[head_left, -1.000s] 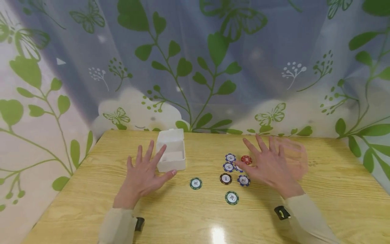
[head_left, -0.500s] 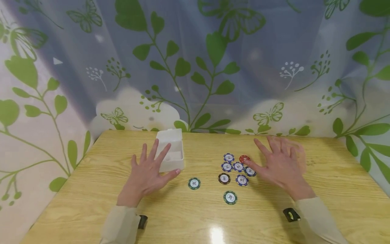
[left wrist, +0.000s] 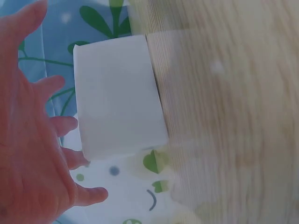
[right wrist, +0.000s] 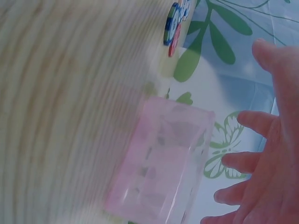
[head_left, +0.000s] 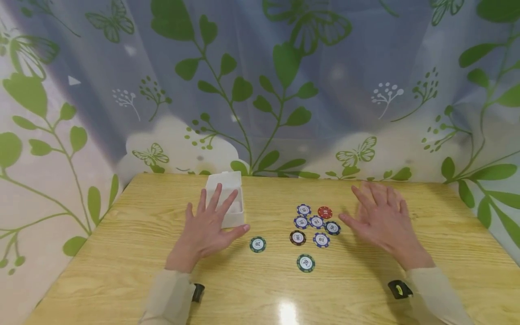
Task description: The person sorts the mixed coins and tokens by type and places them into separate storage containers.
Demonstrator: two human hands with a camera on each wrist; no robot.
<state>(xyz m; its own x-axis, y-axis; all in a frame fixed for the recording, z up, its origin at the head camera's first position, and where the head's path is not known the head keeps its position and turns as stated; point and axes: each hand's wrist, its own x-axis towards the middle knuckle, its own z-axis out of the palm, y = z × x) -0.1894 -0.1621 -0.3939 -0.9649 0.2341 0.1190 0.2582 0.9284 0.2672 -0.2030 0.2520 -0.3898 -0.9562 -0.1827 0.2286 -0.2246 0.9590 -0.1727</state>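
Note:
In the head view my left hand (head_left: 209, 232) is spread with straight fingers, in front of the white open-lidded box (head_left: 233, 220) and partly covering it. That box (left wrist: 119, 98) stands just past the fingertips in the left wrist view. My right hand (head_left: 383, 228) is also spread and holds nothing. It hides most of a translucent pink box, which the right wrist view shows apart from the fingers as a pink box (right wrist: 159, 158). Left of the right thumb lie poker chips: a red chip (head_left: 325, 212), a dark chip (head_left: 332, 228) and several blue chips (head_left: 321, 240).
A brown chip (head_left: 298, 238) lies among the group. One green chip (head_left: 305, 262) is nearer the front, and another green chip (head_left: 257, 244) sits by the left thumb. A leaf-patterned curtain (head_left: 260, 90) hangs behind the wooden table (head_left: 243, 289).
My right hand has moved right, off the chips, uncovering the dark chip and more of the blue ones. The left hand has drifted right across the white box. The chips appear still.

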